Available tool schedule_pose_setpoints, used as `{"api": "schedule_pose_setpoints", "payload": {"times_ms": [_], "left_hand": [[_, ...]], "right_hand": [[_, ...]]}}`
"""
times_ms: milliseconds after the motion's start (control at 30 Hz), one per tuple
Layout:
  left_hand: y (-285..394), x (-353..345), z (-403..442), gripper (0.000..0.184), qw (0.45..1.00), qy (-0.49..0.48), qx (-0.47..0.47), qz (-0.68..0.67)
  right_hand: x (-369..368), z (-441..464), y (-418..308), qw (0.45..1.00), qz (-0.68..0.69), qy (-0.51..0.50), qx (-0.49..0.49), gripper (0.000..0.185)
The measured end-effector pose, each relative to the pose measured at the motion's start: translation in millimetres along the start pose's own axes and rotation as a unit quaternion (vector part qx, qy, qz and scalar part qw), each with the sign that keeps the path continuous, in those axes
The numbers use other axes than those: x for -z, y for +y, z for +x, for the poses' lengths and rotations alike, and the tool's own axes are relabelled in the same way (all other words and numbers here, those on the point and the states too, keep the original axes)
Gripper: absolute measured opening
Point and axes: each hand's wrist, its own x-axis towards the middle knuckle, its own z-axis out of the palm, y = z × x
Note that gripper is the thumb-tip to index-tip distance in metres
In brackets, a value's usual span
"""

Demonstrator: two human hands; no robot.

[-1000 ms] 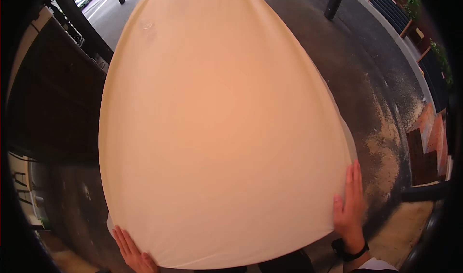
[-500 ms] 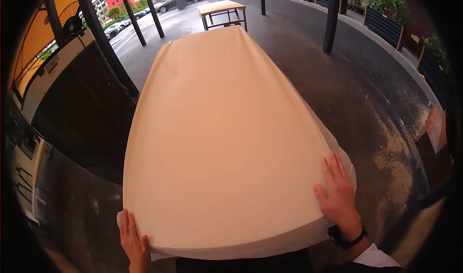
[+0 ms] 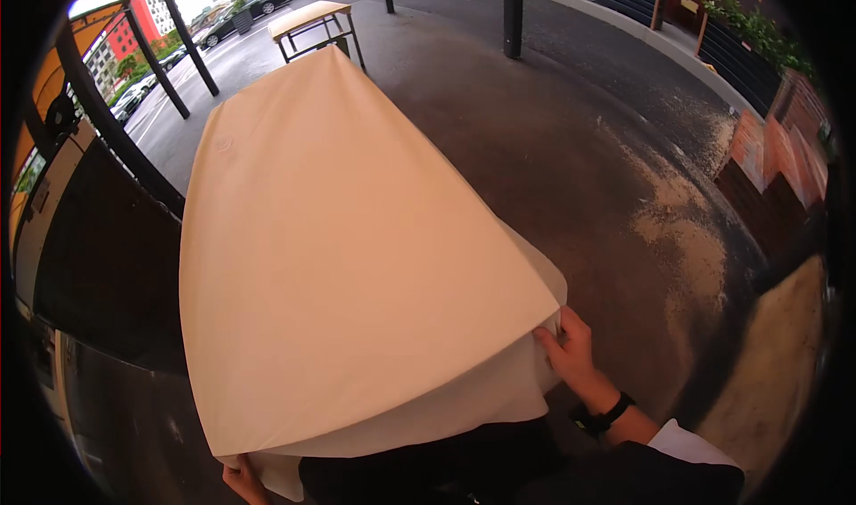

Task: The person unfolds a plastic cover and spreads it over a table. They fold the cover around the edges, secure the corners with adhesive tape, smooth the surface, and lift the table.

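Posts, dark and slanted, stood at the left beside a black panel. Next came the left hand, at the near left corner of a peach cloth; its fingers were largely hidden, so how firmly they were closed could not be told. The cloth filled the middle, spread lengthwise over what seemed a long counter, itself hidden, with a paler overhang drooping along the near edge. Beyond its far end stood a table. At the near right corner, the right hand, a black watch band at its wrist, pinched the cloth narrowly between thumb and fingers. Matching, gentle tension at both corners would likely have kept the edge straight; uneven pulling could have skewed it. Farther right lay sandy marks and a planter.
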Motion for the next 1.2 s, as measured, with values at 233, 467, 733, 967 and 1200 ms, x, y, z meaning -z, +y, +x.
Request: {"api": "schedule_pose_setpoints", "payload": {"times_ms": [233,467,733,967,1200], "left_hand": [[53,9,-17,0.047,0.988,0.072,-0.125,0.048],[27,10,-15,0.041,0.994,0.001,-0.104,0.009],[247,-25,-131,0.054,0.965,-0.027,-0.243,-0.1],[370,-205,-213,0.038,0.848,-0.404,-0.266,-0.217],[374,-258,-222,0.025,0.879,-0.388,-0.207,-0.186]], "right_hand": [[15,-26,15,0.997,-0.051,0.046,0.022,0.02],[2,-36,18,0.996,-0.029,0.081,0.007,0.022],[-17,-52,27,0.996,-0.023,0.087,-0.018,0.023],[-17,-67,13,0.995,-0.077,0.057,0.001,0.017],[-14,-94,4,0.993,-0.063,-0.078,0.062,0.02]]}}
